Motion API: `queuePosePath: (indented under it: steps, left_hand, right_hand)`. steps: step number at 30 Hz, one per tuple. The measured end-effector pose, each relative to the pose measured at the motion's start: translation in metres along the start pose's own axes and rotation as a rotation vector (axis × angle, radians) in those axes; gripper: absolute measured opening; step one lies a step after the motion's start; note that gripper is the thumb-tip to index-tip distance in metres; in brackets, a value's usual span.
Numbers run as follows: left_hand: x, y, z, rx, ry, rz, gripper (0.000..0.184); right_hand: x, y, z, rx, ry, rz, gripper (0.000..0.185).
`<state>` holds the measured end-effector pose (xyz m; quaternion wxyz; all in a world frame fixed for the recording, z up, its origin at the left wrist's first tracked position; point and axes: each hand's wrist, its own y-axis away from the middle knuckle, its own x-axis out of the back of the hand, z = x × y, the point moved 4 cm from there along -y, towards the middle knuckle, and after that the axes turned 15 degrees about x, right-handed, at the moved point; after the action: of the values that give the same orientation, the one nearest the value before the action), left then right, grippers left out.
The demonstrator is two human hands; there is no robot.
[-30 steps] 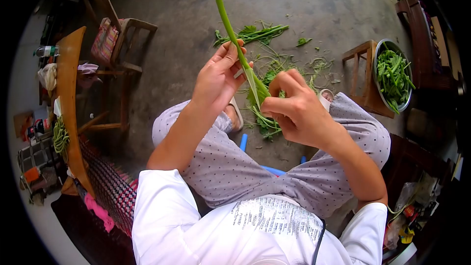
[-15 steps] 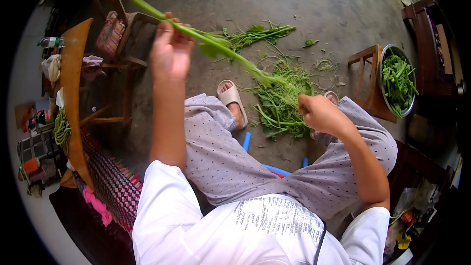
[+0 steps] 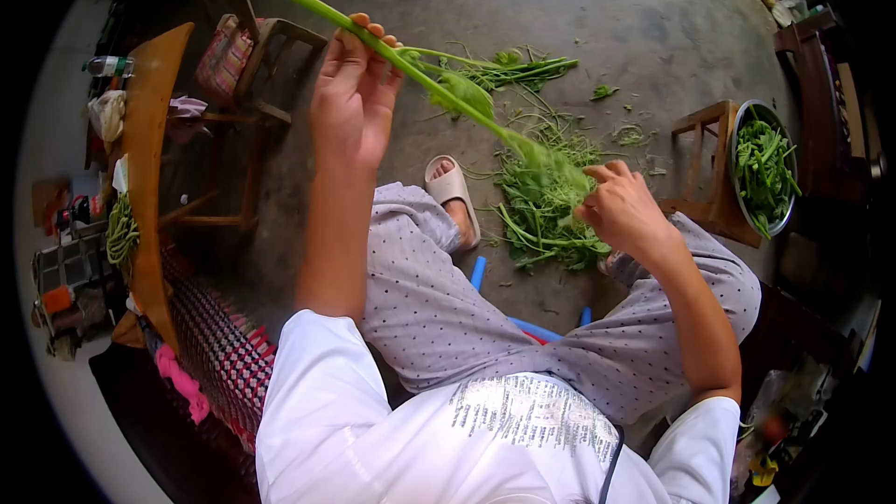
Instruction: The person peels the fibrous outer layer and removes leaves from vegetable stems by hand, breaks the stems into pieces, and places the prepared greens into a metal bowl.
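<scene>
A long green vine stem (image 3: 299, 0) slants down to the right, with small leaves along it and a leafy tip. My left hand (image 3: 359, 98) pinches it around the upper middle between thumb and fingers. At the lower leafy end is my right hand (image 3: 623, 210), its fingers bent in at the tip; their exact contact is partly hidden. Below lies a heap of green trimmings and leaves (image 3: 546, 224) on the floor between my feet. Behind the held stem rests a bundle of similar stems (image 3: 537, 72).
At right, a metal basin (image 3: 792, 210) of cut green pieces sits on a wooden stool (image 3: 714, 135). A wooden table (image 3: 154, 93) and a chair (image 3: 280, 33) stand at left. A sandalled foot (image 3: 452, 191) is beside the heap.
My right hand has gone from a fist apart from the stem to bent fingers at its leafy tip. The left hand and stem have shifted slightly right in view.
</scene>
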<state>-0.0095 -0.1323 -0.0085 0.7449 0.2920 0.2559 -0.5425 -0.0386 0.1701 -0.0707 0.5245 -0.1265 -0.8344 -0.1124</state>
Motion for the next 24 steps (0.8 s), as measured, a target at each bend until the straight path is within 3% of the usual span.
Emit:
queuePosePath:
  steps: [2,3,5,8,11,24]
  left_hand:
    - [-0.008,0.0,-0.011,0.05,0.024,-0.043,0.019]
    - [-0.012,0.001,-0.017,0.095,0.045,-0.082,0.019]
    - [-0.022,0.004,-0.027,0.118,0.032,-0.111,0.019]
    - [-0.04,0.011,-0.049,0.234,0.008,-0.208,0.018]
    - [-0.056,0.018,-0.071,0.32,-0.024,-0.195,0.019]
    - [-0.083,0.032,-0.106,0.511,-0.065,-0.19,0.026]
  right_hand:
    - [0.023,-0.005,0.002,-0.172,0.112,-0.103,0.024]
    - [0.035,-0.005,0.006,-0.197,0.192,-0.075,0.018]
    - [0.067,-0.007,0.005,-0.277,0.199,0.239,0.01]
    - [0.112,-0.018,-0.02,-0.089,-0.151,0.703,0.012]
    - [0.115,-0.026,-0.039,0.027,-0.349,0.783,0.011]
    - [0.083,-0.027,-0.034,-0.233,-0.539,0.738,0.012]
